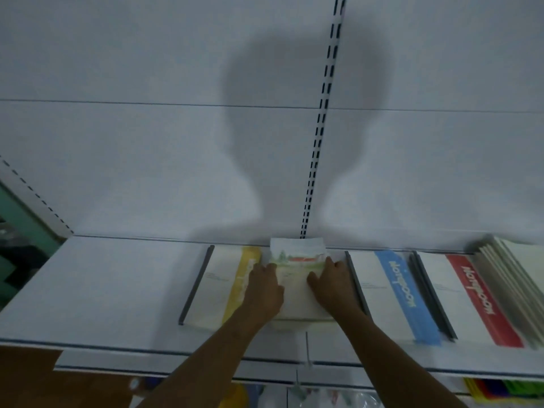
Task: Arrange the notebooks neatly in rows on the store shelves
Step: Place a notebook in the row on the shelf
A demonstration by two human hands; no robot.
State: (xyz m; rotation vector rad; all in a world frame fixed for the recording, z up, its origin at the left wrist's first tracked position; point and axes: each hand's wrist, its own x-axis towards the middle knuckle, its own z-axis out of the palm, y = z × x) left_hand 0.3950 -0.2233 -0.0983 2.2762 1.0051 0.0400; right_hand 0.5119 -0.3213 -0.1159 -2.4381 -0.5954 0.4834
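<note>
On the shelf, middle: a stack of notebooks with a landscape cover (300, 278) lies flat on the white shelf (103, 290), its far end touching the back panel, its near end close to the shelf lip.
Long axis: front to back, running away from the person.
Left hand (263, 285): on the stack's left edge, fingers laid along it; the grip looks pressed against the side, not pinching.
Right hand (331, 282): on the right edge likewise, fingers bent over the cover. Both hands are equally near.
Likely move: squaring the stack between the palms, I judge.
Left neighbour: yellow-striped notebook (223, 287), touching or partly under the stack; I cannot tell which.
Right neighbours: blue-striped notebook (391, 293) just beside, then red-striped notebook (471, 298), then a fanned pile (512, 278).
In the way: little side room; the slotted upright (321, 128) stands behind.
</note>
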